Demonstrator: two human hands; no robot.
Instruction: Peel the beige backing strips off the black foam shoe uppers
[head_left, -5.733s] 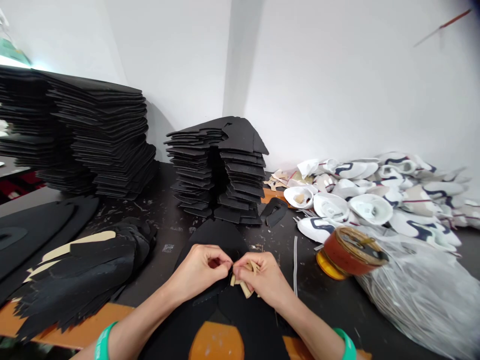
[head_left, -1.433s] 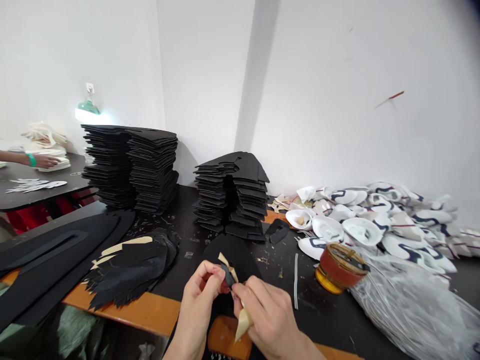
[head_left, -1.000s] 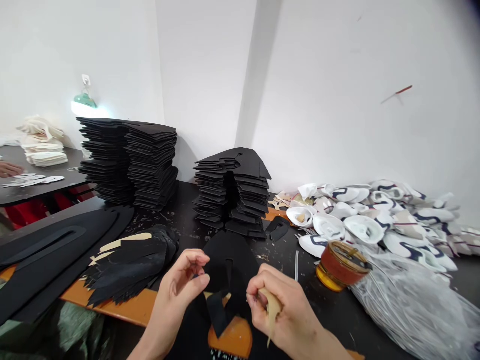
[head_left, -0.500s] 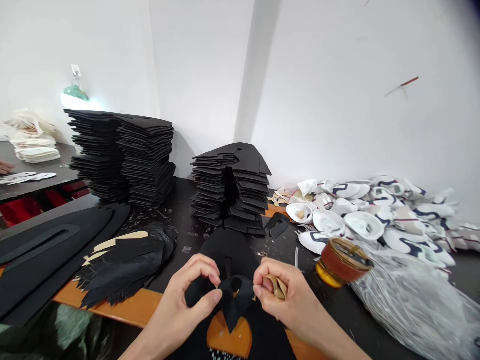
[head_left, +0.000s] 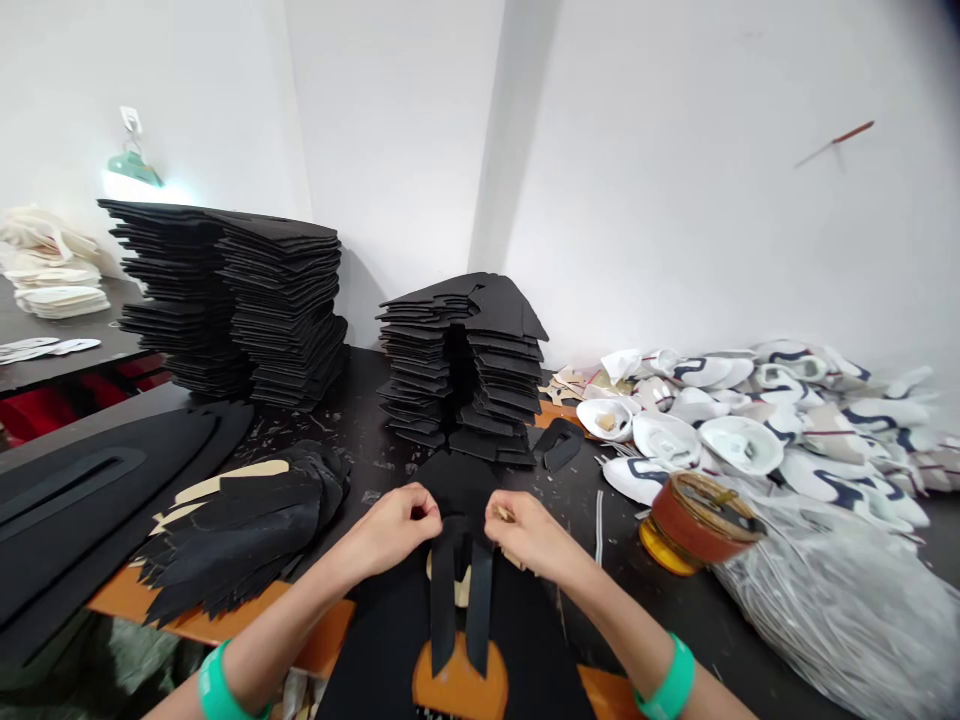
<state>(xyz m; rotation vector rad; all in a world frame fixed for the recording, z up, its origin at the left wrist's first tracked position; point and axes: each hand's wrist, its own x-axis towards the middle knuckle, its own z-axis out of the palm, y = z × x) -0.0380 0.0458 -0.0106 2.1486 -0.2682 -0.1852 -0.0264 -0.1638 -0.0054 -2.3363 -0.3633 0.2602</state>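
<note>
My left hand [head_left: 394, 528] and my right hand [head_left: 525, 532] are both closed in a pinch on the top corners of a black foam piece [head_left: 459, 590] whose two long legs hang down towards me. A tan paper strip [head_left: 504, 516] shows between the fingers of my right hand. The piece lies over a larger black sheet [head_left: 457, 480] on the dark worktable [head_left: 352, 440]. Green bands ring both of my wrists.
Tall stacks of black foam cut-outs stand behind [head_left: 465, 365] and at back left [head_left: 232, 300]. A fan of black pieces [head_left: 240, 525] lies left. White shoe uppers [head_left: 750, 420], a glue tin [head_left: 701, 510] and a plastic bag [head_left: 832, 600] fill the right.
Both hands have moved forward and apart, pulling the folded black piece out flat so its two legs hang straight. The view has tilted down, bringing my forearms in.
</note>
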